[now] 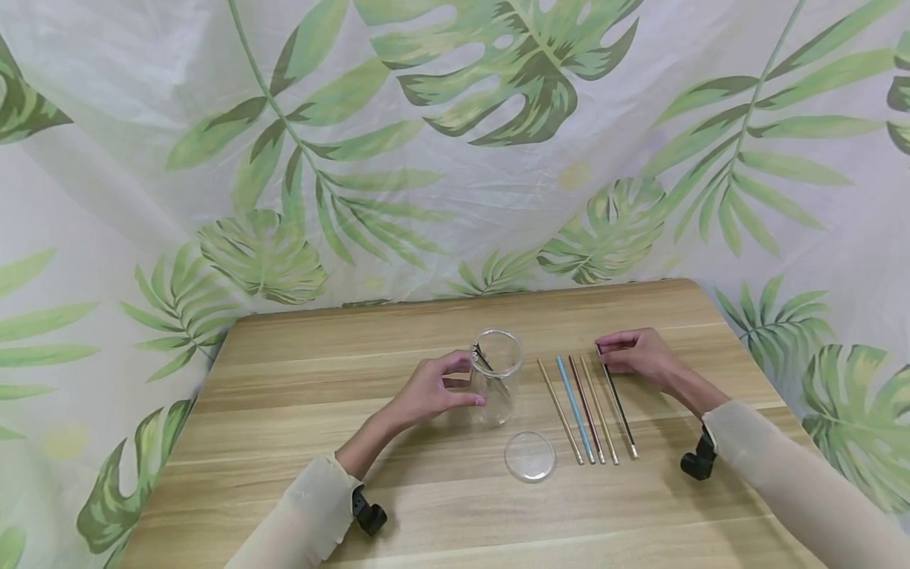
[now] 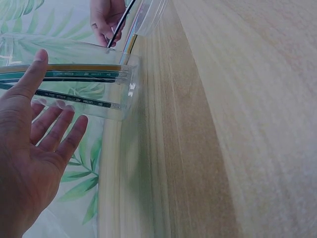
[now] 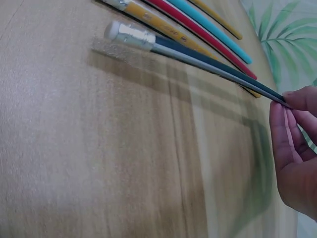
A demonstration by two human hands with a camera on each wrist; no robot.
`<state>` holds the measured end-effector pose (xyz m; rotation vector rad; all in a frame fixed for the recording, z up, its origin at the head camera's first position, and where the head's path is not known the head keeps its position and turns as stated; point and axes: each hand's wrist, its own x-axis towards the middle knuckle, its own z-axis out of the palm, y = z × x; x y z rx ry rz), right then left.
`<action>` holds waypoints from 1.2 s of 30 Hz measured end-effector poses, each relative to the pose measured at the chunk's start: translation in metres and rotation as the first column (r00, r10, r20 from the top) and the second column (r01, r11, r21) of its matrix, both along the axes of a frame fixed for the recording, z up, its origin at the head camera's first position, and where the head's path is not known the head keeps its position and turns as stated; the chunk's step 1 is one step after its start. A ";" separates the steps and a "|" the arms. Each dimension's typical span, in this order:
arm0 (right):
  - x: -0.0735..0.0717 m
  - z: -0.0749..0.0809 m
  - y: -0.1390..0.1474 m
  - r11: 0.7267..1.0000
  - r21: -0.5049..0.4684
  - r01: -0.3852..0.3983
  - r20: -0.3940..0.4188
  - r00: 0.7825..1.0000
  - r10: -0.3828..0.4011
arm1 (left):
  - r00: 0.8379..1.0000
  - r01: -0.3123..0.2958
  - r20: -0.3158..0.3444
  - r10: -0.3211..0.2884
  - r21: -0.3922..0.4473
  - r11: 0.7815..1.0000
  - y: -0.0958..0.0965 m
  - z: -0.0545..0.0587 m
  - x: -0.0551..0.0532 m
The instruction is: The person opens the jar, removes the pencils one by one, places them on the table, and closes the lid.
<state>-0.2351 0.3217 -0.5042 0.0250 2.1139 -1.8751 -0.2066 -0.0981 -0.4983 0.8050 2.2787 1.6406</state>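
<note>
Your left hand is cupped at the left side of the clear jar, thumb on its near side, fingers apart from the thumb and curved along the far side. Your right hand has its thumb and fingertips together, pinching the dark pencil by its far end; the eraser end points toward you, and in the right wrist view it looks raised just above the table.

Nearest you lies the clear round lid, flat. Farther off, between jar and dark pencil, four pencils lie side by side: gold, blue, dark red and another gold. The jar stands upright left of them, several pencils leaning inside, eraser ends down.
</note>
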 end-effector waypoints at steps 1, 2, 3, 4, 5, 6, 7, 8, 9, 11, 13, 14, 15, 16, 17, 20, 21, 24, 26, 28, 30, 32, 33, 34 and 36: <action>0.000 -0.001 -0.001 1.000 0.009 0.000 0.004 1.000 0.000 | 1.000 -0.002 -0.002 0.002 -0.004 1.000 0.000 0.000 0.000; 0.000 -0.002 -0.001 1.000 0.019 -0.001 0.008 1.000 0.001 | 1.000 -0.004 -0.004 0.004 -0.007 1.000 0.000 0.000 0.000; 0.000 -0.002 -0.002 1.000 0.031 -0.003 0.008 1.000 0.002 | 1.000 -0.004 -0.004 0.004 -0.008 1.000 0.000 0.001 0.000; -0.001 -0.003 -0.002 0.999 0.042 -0.001 0.010 1.000 0.000 | 1.000 -0.005 -0.005 0.005 -0.009 1.000 0.000 0.001 0.000; -0.001 -0.004 -0.003 0.998 0.056 0.003 0.009 1.000 -0.003 | 1.000 -0.004 -0.006 0.004 -0.008 1.000 0.000 0.001 0.000; -0.001 -0.004 -0.003 0.998 0.068 0.001 0.006 1.000 -0.001 | 1.000 -0.004 -0.007 0.004 -0.007 1.000 0.000 0.001 0.000; -0.001 -0.005 -0.003 0.997 0.082 -0.003 0.001 1.000 0.002 | 1.000 -0.004 -0.007 0.004 -0.007 1.000 0.000 0.001 0.001; -0.001 -0.006 -0.004 0.996 0.092 -0.003 -0.002 1.000 0.003 | 1.000 -0.003 -0.008 0.003 -0.006 1.000 0.000 0.001 0.001; -0.001 -0.007 -0.004 0.995 0.100 -0.002 -0.006 1.000 0.002 | 1.000 -0.003 -0.008 0.003 -0.005 1.000 0.000 0.001 0.001; -0.001 -0.008 -0.005 0.993 0.120 -0.003 -0.012 1.000 0.005 | 1.000 -0.002 -0.011 0.002 -0.005 1.000 -0.001 0.000 0.001; -0.001 -0.009 -0.005 0.990 0.138 -0.006 -0.018 1.000 0.008 | 1.000 -0.004 -0.010 0.004 -0.005 1.000 -0.001 0.000 0.001; -0.001 -0.010 -0.006 0.990 0.144 -0.004 -0.022 1.000 0.007 | 1.000 -0.003 -0.009 0.003 -0.005 1.000 -0.001 0.000 0.001; -0.001 -0.010 -0.006 0.989 0.151 -0.001 -0.026 1.000 0.005 | 1.000 -0.002 -0.007 0.002 -0.005 1.000 -0.001 0.000 0.001; -0.001 -0.011 -0.007 0.987 0.158 -0.001 -0.032 0.999 0.007 | 1.000 -0.002 -0.005 0.002 -0.005 1.000 -0.001 0.000 0.001; -0.001 -0.011 -0.007 0.986 0.166 -0.001 -0.039 0.999 0.008 | 1.000 -0.003 -0.003 0.003 -0.004 1.000 -0.001 0.000 0.001; 0.000 -0.011 -0.009 0.981 0.196 0.000 -0.066 0.998 0.013 | 1.000 -0.003 -0.001 0.003 0.000 1.000 -0.001 0.000 0.001; 0.000 -0.011 -0.010 0.978 0.210 0.001 -0.076 0.997 0.016 | 1.000 -0.003 -0.001 0.003 0.001 1.000 -0.001 0.000 0.002; 0.001 -0.011 -0.011 0.962 0.272 0.005 -0.113 0.993 0.027 | 1.000 -0.008 0.001 0.008 -0.002 1.000 -0.001 0.000 0.002; 0.002 -0.010 -0.012 0.952 0.305 0.009 -0.134 0.990 0.033 | 1.000 -0.012 0.005 0.012 -0.007 1.000 -0.001 0.001 0.002; 0.002 -0.011 -0.013 0.943 0.332 0.012 -0.149 0.988 0.039 | 1.000 -0.015 0.007 0.015 -0.012 1.000 -0.001 0.001 0.002; 0.002 -0.011 -0.014 0.935 0.354 0.014 -0.159 0.986 0.045 | 1.000 -0.015 0.005 0.015 -0.015 1.000 0.000 0.002 0.001; 0.003 -0.010 -0.015 0.925 0.380 0.016 -0.175 0.983 0.055 | 1.000 -0.013 0.004 0.013 -0.016 1.000 0.000 0.001 0.001; 0.003 -0.011 -0.015 0.918 0.396 0.019 -0.182 0.982 0.059 | 1.000 -0.013 0.003 0.013 -0.017 1.000 0.000 0.001 0.001; 0.003 -0.011 -0.016 0.911 0.413 0.017 -0.192 0.979 0.068 | 1.000 -0.011 0.003 0.011 -0.016 1.000 0.000 0.001 0.001; 0.003 -0.011 -0.016 0.895 0.447 0.017 -0.212 0.973 0.087 | 1.000 -0.009 0.003 0.009 -0.015 1.000 0.000 0.001 0.001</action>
